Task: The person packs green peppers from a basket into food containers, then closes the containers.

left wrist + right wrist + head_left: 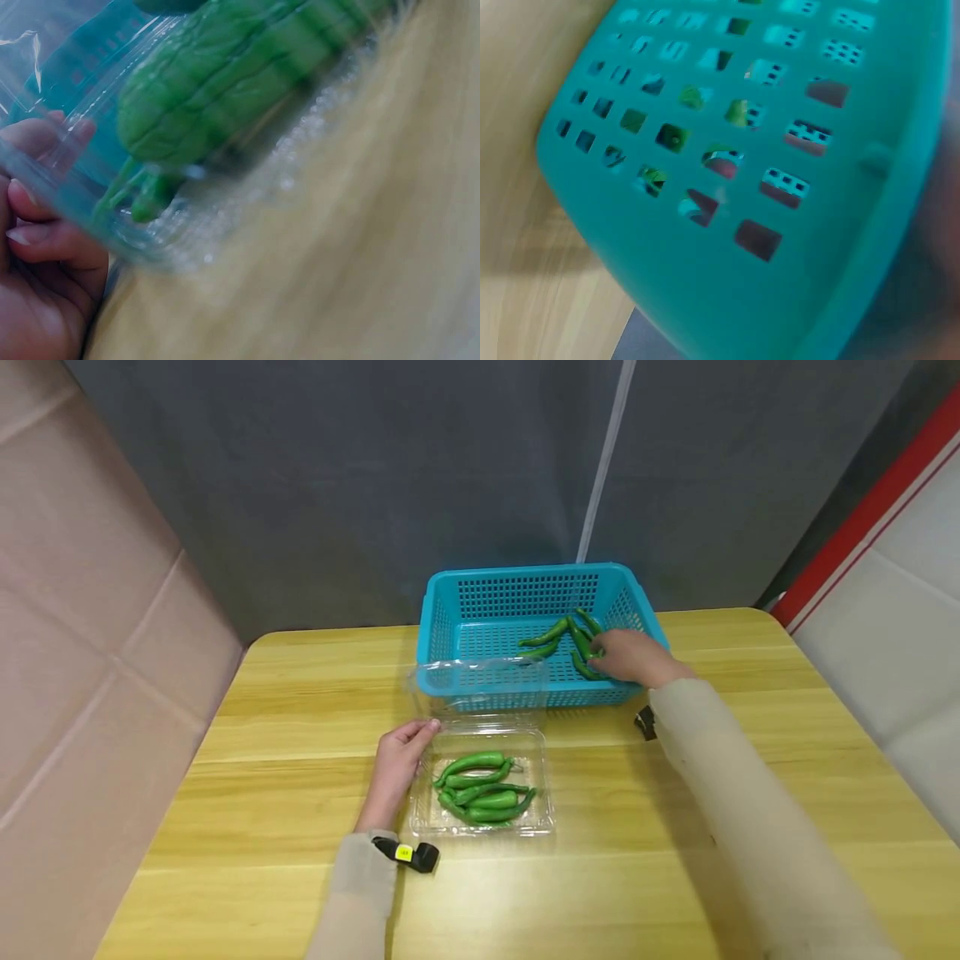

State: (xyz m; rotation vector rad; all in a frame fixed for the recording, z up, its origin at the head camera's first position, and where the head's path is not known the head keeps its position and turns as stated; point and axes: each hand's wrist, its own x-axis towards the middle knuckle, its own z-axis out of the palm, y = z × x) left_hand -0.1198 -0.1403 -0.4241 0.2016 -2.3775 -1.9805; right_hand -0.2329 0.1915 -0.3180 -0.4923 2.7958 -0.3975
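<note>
Several green chili peppers (491, 810) lie in the bottom half of a clear plastic clamshell box (551, 822), whose lid stands raised against the blue basket. My left hand (400, 760) pinches the box's left edge near the hinge; in the left wrist view its fingers (56, 244) show against the clear plastic. Inside the blue basket (480, 578), my right hand (636, 657) reaches over the right wall with bent fingers and pinches a green chili pepper among others (545, 635). In the right wrist view, the basket wall (667, 247) mostly hides that hand.
The wooden table (300, 710) carries the basket at its back edge and the box in front of it. A dark grey partition (337, 502) rises behind, with a pale wall (82, 610) on the left. Black wrist cameras (423, 857) sit at both cuffs.
</note>
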